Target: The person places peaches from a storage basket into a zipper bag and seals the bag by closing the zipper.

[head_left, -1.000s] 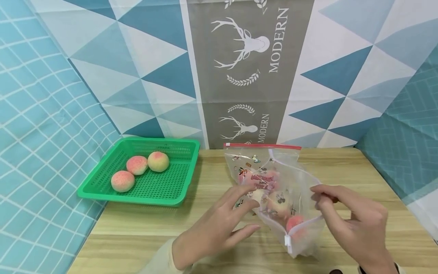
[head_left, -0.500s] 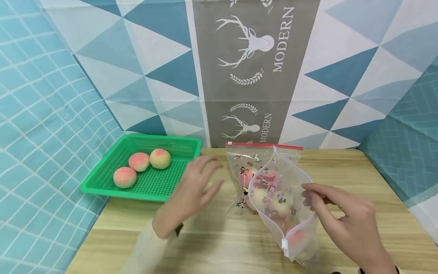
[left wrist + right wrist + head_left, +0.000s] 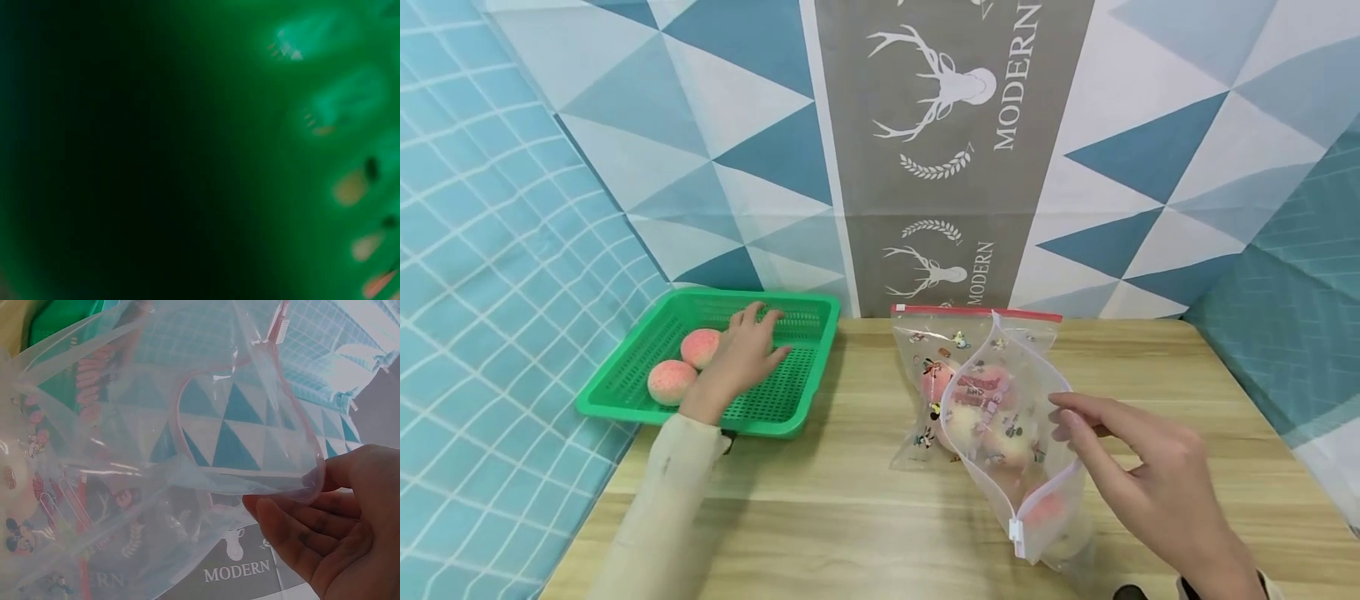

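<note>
My right hand (image 3: 1150, 475) pinches the rim of a clear zip bag (image 3: 1037, 533), whose mouth gapes open with a white slider at its near corner. In the right wrist view, thumb and fingers hold the pinkish bag rim (image 3: 315, 481). Peaches show through the plastic. My left hand (image 3: 737, 354) reaches into the green basket (image 3: 801, 417), fingers spread, at the spot where a peach is hidden behind it. Two other peaches lie to its left, a nearer peach (image 3: 672, 382) and a farther peach (image 3: 702, 347). The left wrist view shows only blurred green basket mesh (image 3: 281, 162).
Behind the open bag lies another clear bag with a red zip strip (image 3: 977, 312), printed with cartoon figures. Both sit on a wood-grain table (image 3: 850, 517). A patterned cloth wall (image 3: 775, 150) rises at the back, with blue tiled cloth (image 3: 497, 292) at the left.
My left hand has moved from beside the bag leftward into the basket, over the right-hand peach. The right hand keeps its pinch on the bag rim and has shifted slightly left.
</note>
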`<state>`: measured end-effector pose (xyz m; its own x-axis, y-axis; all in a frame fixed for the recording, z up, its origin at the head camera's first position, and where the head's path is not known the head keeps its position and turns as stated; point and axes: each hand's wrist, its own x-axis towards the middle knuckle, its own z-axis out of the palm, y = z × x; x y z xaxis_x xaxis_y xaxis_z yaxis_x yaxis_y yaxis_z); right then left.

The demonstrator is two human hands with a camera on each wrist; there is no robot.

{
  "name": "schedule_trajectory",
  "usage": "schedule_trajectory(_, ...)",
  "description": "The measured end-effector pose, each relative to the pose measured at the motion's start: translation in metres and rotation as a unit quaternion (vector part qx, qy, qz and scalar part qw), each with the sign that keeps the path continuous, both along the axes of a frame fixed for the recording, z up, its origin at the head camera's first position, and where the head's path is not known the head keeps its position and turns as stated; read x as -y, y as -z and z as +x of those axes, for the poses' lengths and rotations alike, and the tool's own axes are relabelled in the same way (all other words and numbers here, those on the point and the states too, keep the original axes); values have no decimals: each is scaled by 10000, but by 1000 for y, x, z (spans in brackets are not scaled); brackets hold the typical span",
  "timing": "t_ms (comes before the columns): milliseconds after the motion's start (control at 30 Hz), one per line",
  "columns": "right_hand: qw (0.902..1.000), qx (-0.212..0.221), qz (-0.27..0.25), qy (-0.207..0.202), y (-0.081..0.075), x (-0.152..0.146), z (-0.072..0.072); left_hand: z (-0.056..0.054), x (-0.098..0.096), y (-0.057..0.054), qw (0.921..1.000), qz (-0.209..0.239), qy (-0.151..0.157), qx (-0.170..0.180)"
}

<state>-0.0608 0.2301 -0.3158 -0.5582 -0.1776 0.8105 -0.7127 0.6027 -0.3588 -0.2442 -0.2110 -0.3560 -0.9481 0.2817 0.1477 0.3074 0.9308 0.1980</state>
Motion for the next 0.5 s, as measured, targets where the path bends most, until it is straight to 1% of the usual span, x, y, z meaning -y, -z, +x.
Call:
schedule_trajectory(67, 9999, -118, 58, -84, 0, 1, 0, -6, 9, 2, 9988, -187, -166, 410)
schedule_trajectory(133, 9996, -212, 103, -135, -1, 1, 0, -10, 17, 5, 9960, -197, -251, 839)
schedule_trajectory(233, 9995, -225, 158, -121, -1, 1, 1, -15, 25, 11, 9910, -55, -139, 1330)
schedule_trajectory(300, 9996, -221, 172, -80, 0, 0, 2, -19, 31, 16, 9883, 15, -38, 1522)
schedule_trajectory(333, 9996, -209, 188, -61, 0, 0, 2, -21, 33, 19, 9880, 5, -11, 1542)
schedule_trajectory(400, 9996, -179, 218, -34, 0, 0, 2, -23, 35, 24, 9905, -112, -8, 1374)
schedule_trajectory(433, 9996, -160, 232, -17, -1, 0, 2, -24, 36, 25, 9923, -234, -52, 1218)
schedule_trajectory(500, 9996, -127, 242, -5, -2, 0, 2, -27, 36, 28, 9953, -476, -260, 803)
